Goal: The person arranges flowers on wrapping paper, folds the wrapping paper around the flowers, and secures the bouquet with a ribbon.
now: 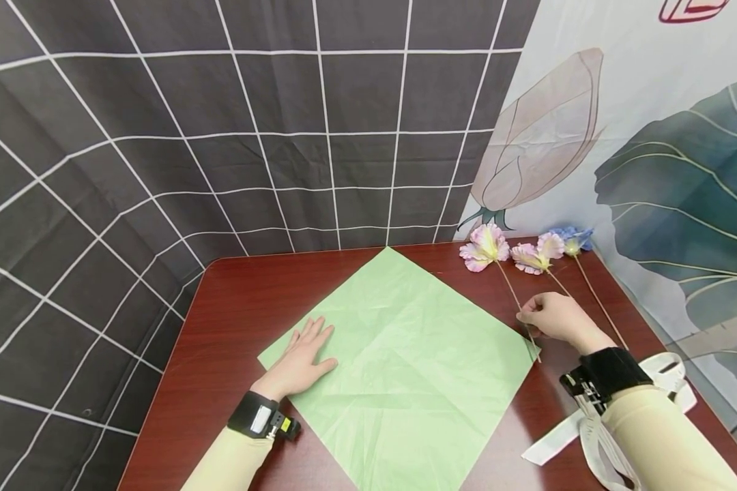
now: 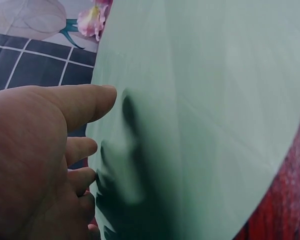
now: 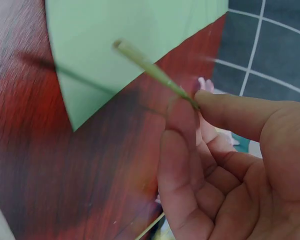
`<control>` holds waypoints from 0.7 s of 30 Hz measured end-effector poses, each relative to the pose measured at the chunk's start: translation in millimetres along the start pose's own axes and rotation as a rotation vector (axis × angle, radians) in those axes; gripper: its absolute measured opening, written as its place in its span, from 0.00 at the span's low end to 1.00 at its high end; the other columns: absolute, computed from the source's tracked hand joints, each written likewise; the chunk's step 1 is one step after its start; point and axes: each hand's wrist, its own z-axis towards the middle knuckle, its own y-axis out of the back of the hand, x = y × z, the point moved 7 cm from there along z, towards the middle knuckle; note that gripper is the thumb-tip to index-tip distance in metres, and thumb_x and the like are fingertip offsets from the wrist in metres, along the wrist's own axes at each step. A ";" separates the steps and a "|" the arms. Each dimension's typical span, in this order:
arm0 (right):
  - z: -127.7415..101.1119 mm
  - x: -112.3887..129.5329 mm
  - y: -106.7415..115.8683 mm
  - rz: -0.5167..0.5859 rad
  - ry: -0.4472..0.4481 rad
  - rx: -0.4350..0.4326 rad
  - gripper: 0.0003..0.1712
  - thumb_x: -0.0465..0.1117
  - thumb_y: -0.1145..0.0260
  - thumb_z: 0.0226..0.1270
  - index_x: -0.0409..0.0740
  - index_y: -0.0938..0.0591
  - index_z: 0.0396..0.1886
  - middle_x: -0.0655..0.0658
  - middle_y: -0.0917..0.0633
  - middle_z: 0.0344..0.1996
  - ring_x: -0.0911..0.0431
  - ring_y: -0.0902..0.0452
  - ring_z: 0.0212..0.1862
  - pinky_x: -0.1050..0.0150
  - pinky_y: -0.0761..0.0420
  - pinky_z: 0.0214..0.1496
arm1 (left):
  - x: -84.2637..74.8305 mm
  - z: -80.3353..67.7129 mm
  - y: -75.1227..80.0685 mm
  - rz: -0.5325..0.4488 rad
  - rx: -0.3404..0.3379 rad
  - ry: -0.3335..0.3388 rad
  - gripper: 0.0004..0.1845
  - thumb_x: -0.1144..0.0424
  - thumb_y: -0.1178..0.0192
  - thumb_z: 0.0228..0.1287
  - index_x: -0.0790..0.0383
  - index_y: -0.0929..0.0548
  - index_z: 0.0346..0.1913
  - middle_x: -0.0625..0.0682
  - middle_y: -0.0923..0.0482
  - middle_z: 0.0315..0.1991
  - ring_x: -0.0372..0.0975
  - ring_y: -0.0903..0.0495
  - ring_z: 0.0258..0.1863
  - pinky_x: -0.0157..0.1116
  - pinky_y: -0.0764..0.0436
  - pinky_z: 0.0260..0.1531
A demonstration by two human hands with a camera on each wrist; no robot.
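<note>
A pale green paper sheet (image 1: 405, 361) lies on the table, turned like a diamond. My left hand (image 1: 297, 361) is over its left corner with the fingers straight and spread; in the left wrist view the thumb (image 2: 92, 102) casts a shadow on the sheet. At the sheet's right corner, my right hand (image 1: 555, 319) pinches the thin stem of a pink and yellow artificial flower (image 1: 484, 247) between thumb and fingertips. The cut end of that stem (image 3: 150, 69) sticks out past the fingers, and its shadow falls across paper and wood.
Beside the right hand lie a second pink flower (image 1: 537, 254) and a blue flower (image 1: 572, 240), stems toward me. Coiled white ribbon (image 1: 553, 440) sits under the right forearm. A dark grid cloth (image 1: 362, 157) hangs behind the reddish-brown table (image 1: 221, 327).
</note>
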 end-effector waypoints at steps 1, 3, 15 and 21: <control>-0.1 3.1 -0.1 0.008 0.004 -0.004 0.13 0.47 0.36 0.65 0.42 0.18 0.29 0.49 0.20 0.18 0.56 0.25 0.23 0.62 0.29 0.27 | -0.6 0.4 0.3 -0.001 -0.002 -0.004 0.37 0.48 0.42 0.65 0.60 0.40 0.72 0.59 0.54 0.75 0.53 0.56 0.74 0.57 0.56 0.69; -0.1 9.0 -1.2 0.038 0.007 -0.009 0.13 0.47 0.36 0.64 0.41 0.19 0.29 0.49 0.20 0.18 0.56 0.24 0.23 0.62 0.27 0.26 | -1.6 1.1 0.8 -0.005 -0.006 -0.009 0.37 0.49 0.42 0.65 0.61 0.39 0.72 0.60 0.53 0.75 0.54 0.56 0.74 0.57 0.56 0.68; 0.4 35.5 -13.3 0.173 -0.008 0.000 0.15 0.47 0.36 0.65 0.38 0.20 0.34 0.47 0.18 0.20 0.53 0.19 0.25 0.62 0.21 0.27 | -12.1 2.9 -3.8 -0.008 0.052 -0.060 0.43 0.44 0.39 0.60 0.61 0.43 0.73 0.60 0.56 0.75 0.54 0.58 0.74 0.58 0.57 0.68; -3.7 52.4 -22.9 0.253 -0.002 0.034 0.15 0.48 0.36 0.65 0.39 0.21 0.36 0.45 0.18 0.23 0.50 0.17 0.27 0.63 0.19 0.29 | -13.4 1.9 -6.8 0.008 0.061 -0.077 0.45 0.42 0.39 0.59 0.61 0.44 0.73 0.59 0.57 0.75 0.55 0.59 0.74 0.58 0.57 0.68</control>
